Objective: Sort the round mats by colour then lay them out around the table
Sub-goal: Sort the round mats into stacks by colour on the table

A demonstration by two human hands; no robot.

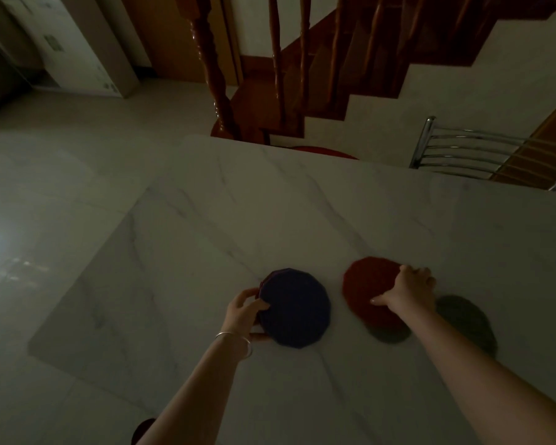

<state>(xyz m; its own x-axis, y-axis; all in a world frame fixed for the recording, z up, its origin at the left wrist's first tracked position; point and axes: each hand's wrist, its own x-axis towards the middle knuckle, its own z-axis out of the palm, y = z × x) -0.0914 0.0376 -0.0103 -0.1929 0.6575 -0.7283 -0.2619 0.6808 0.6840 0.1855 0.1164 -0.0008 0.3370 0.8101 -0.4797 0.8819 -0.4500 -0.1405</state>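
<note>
**Two hands on mats at a marble table**

Head camera: the room is dim. A pale marble-patterned table [270, 203] fills the lower part of the picture. The left hand [243, 311] grips the left edge of a small stack of round mats, thumb on top and fingers curled underneath. The top of that stack is a dark blue mat [297, 308]; a reddish edge of another mat shows just under its upper left rim. A silver bangle [238, 340] sits on the left wrist.

Just to the right, apart from the blue stack, the right hand [410, 290] holds a red mat [368, 289] by its right edge, fingers closed over the rim and thumb pressed on its top face. Whether the red mat is flat on the table or slightly lifted cannot be told. A grey-green mat [390, 335] peeks out beneath the red one's near edge, and another grey-green mat [467, 322] lies on the table beside the right forearm.

Beyond the far table edge stand a metal chair back [456, 149], a red stool seat [328, 152] and a wooden staircase [318, 75] with turned balusters.
</note>
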